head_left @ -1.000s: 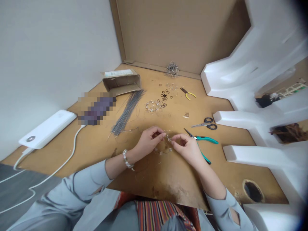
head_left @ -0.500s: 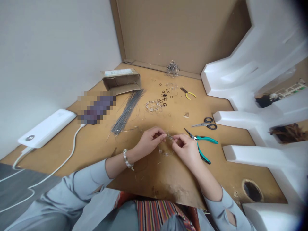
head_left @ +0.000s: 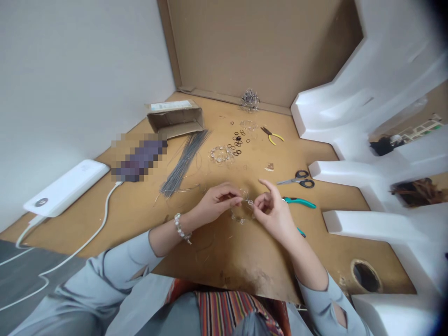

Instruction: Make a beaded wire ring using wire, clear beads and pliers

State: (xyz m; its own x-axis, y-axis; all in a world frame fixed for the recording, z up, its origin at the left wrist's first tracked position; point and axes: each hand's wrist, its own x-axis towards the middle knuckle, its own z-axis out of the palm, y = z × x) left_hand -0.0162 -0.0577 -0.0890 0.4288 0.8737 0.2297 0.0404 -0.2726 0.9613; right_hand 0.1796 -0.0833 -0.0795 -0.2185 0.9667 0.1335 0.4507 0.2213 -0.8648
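Between my hands is a thin wire ring with clear beads (head_left: 241, 221), held a little above the tabletop. My left hand (head_left: 220, 200) pinches its wire from the left, thumb against the forefinger. On the other side my right hand (head_left: 273, 211) has thumb and bent fingers closed at a bead by the wire, while the forefinger points up and away. A beaded bracelet (head_left: 180, 228) circles my left wrist. Green-handled pliers (head_left: 301, 202) lie under and behind my right hand, their jaws hidden by it.
Beyond my hands lie a bundle of grey wires (head_left: 185, 161), beaded wire rings (head_left: 221, 154), small dark rings (head_left: 238, 142), yellow-handled pliers (head_left: 272, 135) and scissors (head_left: 297, 179). An opened cardboard box (head_left: 175, 119) and a white power bank (head_left: 68, 186) with cable stand left. White notched foam (head_left: 357, 224) borders the right.
My right forefinger has lifted and straightened, and that hand has turned slightly, covering the pliers' jaws. My left hand keeps its pinch. The view has shifted a little.
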